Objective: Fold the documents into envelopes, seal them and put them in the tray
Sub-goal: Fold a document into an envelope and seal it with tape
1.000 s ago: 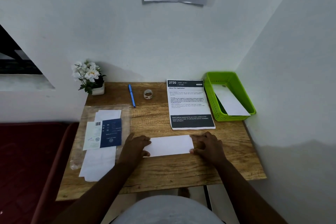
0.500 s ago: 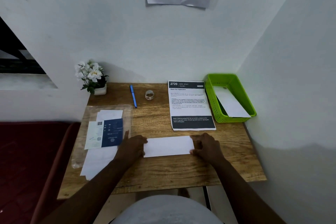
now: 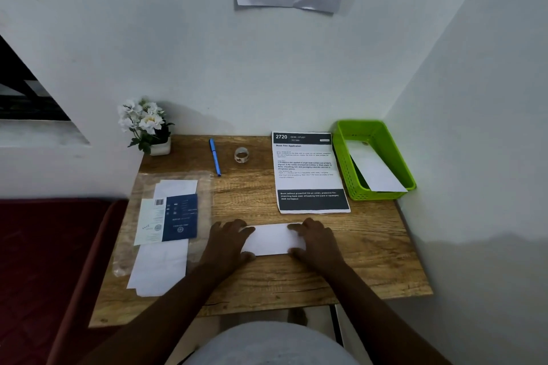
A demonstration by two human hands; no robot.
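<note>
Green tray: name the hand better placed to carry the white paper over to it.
Right hand: it already presses the white paper's right end, and the green tray sits on the table's right side, so no cross-body reach.

Dim, bluish, slightly soft wide-angle picture, walls bowed toward the edges, flowers [image 3: 144,119] casting a shadow toward 3 o'clock

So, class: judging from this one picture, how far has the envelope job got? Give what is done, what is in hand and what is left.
Done: one white envelope already lies in the green tray. In hand: the left hand and right hand press the ends of a white folded piece flat on the desk; whether it is sealed cannot be told. Left: it must reach the tray, and more white sheets wait at the left.
</note>
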